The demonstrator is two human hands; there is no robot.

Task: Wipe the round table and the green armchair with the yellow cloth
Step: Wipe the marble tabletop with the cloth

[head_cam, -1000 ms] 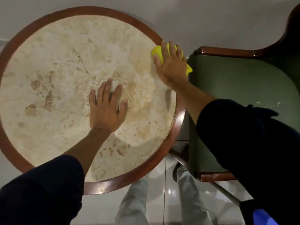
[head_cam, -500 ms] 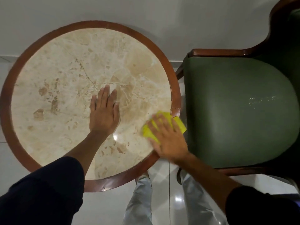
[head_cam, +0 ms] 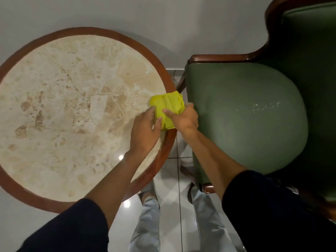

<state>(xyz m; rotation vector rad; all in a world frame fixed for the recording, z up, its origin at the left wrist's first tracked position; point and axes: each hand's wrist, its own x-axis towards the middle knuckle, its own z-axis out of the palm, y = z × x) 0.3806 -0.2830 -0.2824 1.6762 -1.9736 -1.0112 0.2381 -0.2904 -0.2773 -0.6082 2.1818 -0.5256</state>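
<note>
The round table (head_cam: 60, 113) sits on the left, with its brown rim. The left hand (head_cam: 145, 131) pinches the left side of the yellow cloth (head_cam: 168, 108) over the table's right edge. The right hand (head_cam: 183, 119) grips the cloth's right side, fingers curled round it. The green armchair (head_cam: 245, 115) stands just beside the table, on the right.

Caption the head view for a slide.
Both hands, left hand and right hand, grip the yellow cloth between round table and green armchair.

table (head_cam: 72, 88): glossy marble, wood rim | armchair (head_cam: 245, 115): matt green upholstery | cloth (head_cam: 167, 104): soft fabric
</note>
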